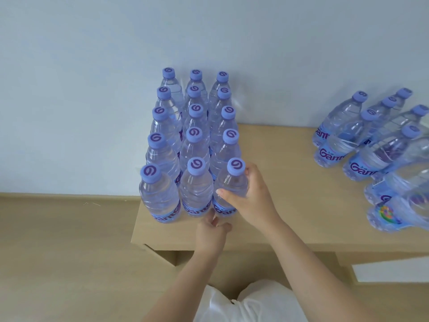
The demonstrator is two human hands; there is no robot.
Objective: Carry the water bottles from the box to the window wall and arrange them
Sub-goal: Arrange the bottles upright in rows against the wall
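Clear water bottles with purple caps and blue labels stand upright in three neat rows (195, 126) on a light wooden ledge (290, 163) against the pale wall. My right hand (250, 198) grips the front right bottle (232, 184) around its upper body, just below the cap. My left hand (212, 233) is low in front of the rows, its fingertips touching the base of the front bottles at the ledge's edge. A second, looser group of bottles (376, 145) stands at the far right of the ledge.
The pale wall (92, 77) runs behind the ledge. Wooden floor (58, 252) lies to the left and below. A dark opening under the ledge shows below my arms, and a white panel (390, 273) sits at lower right. My white clothing (246, 303) fills the bottom.
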